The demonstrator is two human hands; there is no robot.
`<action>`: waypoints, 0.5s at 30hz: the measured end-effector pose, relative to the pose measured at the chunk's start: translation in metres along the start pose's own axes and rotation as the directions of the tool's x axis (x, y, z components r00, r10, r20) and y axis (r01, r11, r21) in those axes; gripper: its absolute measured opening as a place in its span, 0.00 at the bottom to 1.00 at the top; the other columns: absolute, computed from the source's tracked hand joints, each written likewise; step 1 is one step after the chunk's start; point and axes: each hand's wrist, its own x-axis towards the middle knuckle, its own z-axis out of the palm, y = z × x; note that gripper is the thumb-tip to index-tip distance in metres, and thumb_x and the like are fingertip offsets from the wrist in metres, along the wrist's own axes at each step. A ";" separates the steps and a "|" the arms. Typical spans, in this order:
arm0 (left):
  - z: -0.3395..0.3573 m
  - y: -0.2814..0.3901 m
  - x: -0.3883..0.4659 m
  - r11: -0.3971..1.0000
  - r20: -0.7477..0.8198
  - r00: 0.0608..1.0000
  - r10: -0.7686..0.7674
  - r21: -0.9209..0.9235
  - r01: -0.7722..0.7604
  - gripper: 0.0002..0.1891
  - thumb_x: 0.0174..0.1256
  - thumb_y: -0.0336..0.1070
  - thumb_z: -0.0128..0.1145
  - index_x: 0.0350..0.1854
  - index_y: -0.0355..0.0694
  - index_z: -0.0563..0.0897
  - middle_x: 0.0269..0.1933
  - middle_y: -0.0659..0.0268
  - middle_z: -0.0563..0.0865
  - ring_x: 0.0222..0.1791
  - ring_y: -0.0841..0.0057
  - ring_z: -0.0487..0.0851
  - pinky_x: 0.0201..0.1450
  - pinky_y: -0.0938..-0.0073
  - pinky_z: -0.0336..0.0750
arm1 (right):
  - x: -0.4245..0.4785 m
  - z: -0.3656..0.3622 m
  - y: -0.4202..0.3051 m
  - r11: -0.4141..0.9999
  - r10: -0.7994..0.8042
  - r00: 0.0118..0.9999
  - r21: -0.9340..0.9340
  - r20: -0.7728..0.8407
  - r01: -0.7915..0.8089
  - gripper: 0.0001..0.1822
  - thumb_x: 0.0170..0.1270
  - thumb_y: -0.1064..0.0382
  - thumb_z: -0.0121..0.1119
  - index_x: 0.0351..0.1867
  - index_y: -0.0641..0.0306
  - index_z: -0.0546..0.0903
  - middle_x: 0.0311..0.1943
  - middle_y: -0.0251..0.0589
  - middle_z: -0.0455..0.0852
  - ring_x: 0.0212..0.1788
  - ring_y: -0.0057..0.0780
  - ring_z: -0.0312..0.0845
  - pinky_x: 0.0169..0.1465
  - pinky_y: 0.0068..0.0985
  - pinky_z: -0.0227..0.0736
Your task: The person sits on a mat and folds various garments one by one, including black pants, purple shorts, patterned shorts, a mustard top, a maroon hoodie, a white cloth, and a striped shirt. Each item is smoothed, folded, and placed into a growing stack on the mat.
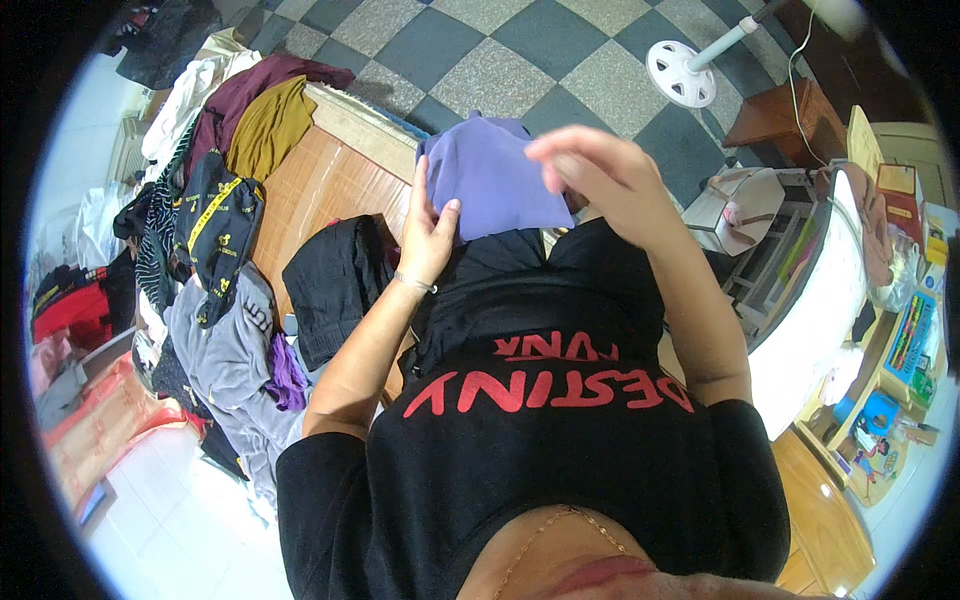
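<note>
A folded lavender cloth garment (487, 180) lies across my lap. My left hand (429, 232) holds its left edge, with the thumb on top and the fingers along the side. Over the garment's right side, my right hand (607, 180) is raised, slightly blurred, with bent fingers and nothing visible in it. Beside my left forearm rests a folded black garment (337, 285) on a brown slatted mat (330, 180).
A heap of clothes lies at left, including a mustard garment (274, 127), a black printed garment (217, 240) and a grey plush garment (221, 345). A white fan base (679, 73) stands on the checkered floor (495, 82). Shelves with items (877, 405) are at right.
</note>
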 end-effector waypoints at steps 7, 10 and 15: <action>-0.011 0.016 -0.010 0.849 0.002 1.000 0.028 0.528 -0.025 0.20 0.61 0.27 0.53 0.58 0.41 0.75 0.52 0.47 0.75 0.57 0.57 0.74 0.60 0.70 0.67 | -0.060 0.030 -0.086 0.630 -0.650 0.733 0.683 0.203 0.370 0.25 0.62 0.44 0.57 0.52 0.62 0.78 0.25 0.36 0.78 0.20 0.24 0.72 0.22 0.19 0.65; -0.008 0.014 -0.012 0.722 0.018 0.995 0.100 0.687 -0.085 0.19 0.59 0.28 0.56 0.54 0.43 0.79 0.46 0.46 0.77 0.49 0.57 0.77 0.55 0.68 0.71 | -0.053 0.043 -0.109 0.515 -0.777 0.595 0.750 0.204 0.414 0.28 0.60 0.46 0.60 0.57 0.61 0.75 0.22 0.34 0.76 0.14 0.19 0.66 0.16 0.12 0.55; -0.009 0.027 -0.010 0.424 0.201 0.867 0.456 0.808 -0.410 0.20 0.52 0.29 0.60 0.51 0.43 0.80 0.61 0.48 0.70 0.57 0.55 0.73 0.59 0.60 0.68 | -0.058 0.016 -0.091 0.662 -0.730 0.489 0.674 0.478 0.330 0.19 0.62 0.45 0.58 0.44 0.57 0.81 0.24 0.36 0.77 0.21 0.30 0.74 0.19 0.22 0.66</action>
